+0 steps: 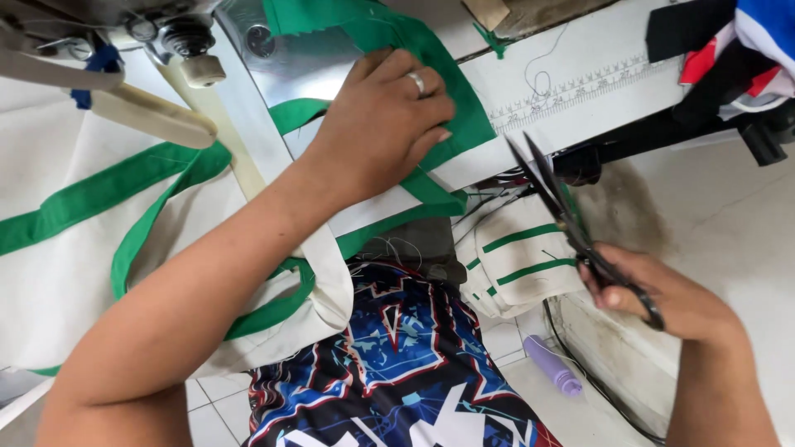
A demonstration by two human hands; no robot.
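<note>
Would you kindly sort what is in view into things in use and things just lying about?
In use: left hand pressing green fabric piece; right hand holding black scissors; white cloth bag with green straps.
Lying about: purple thread spool; folded white bags.

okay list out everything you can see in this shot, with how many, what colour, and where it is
Fabric piece: one, green, on the sewing table under the left hand.
Cloth bags: a heap, cream with green straps, at left across the table and lap.
Folded bags: a stack, cream with green stripes, below the table edge at centre right.
Scissors: one pair, black, blades open, in the right hand.
Sewing machine: one, metal and cream, top left.
Table: one, white with a printed ruler, top.
Spool: one, purple, on the tiled floor.
Clothing pile: red, white, blue and black, top right.
Left hand: pressing flat on the green fabric, wearing a ring.
Right hand: gripping the scissors.
</note>
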